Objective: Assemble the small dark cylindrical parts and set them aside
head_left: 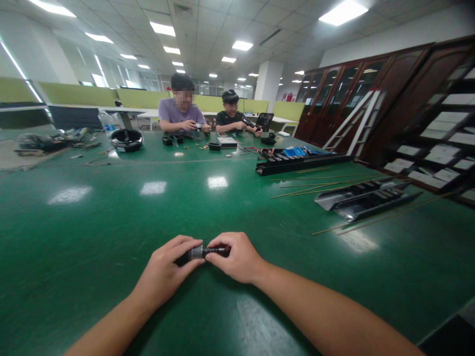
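Note:
A small dark cylindrical part [203, 252] with a grey metal band is held between both my hands, low over the green table [111, 222]. My left hand [168, 269] pinches its grey left end with thumb and fingers. My right hand [235, 257] is closed round its thinner dark right end. Both forearms reach in from the bottom edge, and most of the part is hidden by my fingers.
Two people sit at the far side of the table handling small parts. Long black trays [302, 160] [365, 198] lie to the right with thin rods [315, 188] beside them. A round black device [126, 140] sits far left. Dark wooden cabinets [408, 99] and a ladder [352, 126] stand at right.

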A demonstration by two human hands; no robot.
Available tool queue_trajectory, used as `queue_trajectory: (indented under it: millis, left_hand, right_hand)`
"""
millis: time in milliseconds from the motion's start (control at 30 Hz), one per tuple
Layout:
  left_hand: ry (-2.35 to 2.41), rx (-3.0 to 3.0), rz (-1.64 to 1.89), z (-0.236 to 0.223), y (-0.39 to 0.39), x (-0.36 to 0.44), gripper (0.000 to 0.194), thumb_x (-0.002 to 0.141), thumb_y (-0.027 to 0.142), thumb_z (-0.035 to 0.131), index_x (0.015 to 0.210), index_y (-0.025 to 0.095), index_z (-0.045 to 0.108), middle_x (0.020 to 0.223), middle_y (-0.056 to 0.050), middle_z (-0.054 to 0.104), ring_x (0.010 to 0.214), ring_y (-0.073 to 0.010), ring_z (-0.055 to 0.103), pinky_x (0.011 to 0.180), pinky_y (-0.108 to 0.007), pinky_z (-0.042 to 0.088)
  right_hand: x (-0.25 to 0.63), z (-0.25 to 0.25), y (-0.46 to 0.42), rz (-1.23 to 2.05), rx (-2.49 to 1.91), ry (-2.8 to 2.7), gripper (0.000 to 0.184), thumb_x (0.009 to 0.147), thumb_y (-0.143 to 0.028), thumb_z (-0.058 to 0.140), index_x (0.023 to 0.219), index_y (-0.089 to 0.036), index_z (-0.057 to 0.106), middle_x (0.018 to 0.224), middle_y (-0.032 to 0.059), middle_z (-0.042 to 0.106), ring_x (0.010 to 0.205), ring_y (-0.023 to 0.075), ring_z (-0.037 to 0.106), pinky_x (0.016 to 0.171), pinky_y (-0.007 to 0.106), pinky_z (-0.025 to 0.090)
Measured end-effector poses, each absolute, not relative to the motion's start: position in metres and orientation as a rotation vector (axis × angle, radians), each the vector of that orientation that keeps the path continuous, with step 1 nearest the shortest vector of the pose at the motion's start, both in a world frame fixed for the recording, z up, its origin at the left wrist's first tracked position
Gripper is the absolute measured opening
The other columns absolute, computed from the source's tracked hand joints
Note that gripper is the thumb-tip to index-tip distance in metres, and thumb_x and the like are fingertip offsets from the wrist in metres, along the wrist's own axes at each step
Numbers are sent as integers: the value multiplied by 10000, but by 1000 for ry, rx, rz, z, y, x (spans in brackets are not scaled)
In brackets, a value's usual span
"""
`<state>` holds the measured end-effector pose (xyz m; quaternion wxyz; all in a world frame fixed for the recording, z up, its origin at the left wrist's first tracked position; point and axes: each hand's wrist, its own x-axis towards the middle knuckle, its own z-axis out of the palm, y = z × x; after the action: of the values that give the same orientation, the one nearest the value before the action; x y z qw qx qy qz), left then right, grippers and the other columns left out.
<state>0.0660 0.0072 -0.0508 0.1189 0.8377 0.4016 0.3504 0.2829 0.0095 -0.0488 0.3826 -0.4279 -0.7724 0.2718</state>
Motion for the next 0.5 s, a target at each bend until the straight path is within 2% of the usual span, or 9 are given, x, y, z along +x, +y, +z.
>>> queue_trajectory:
  millis: [500]
  left_hand:
    - [1179,2453,1039,-52,7,65,291,859,350,699,1136,263,679,1043,-21,675,929,-152,659,827,-235,537]
  right_hand:
    - [282,-48,9,692,-1138,-1938,119,780,-268,735,869,-196,764,793,5,733,707,134,645,651,230,443]
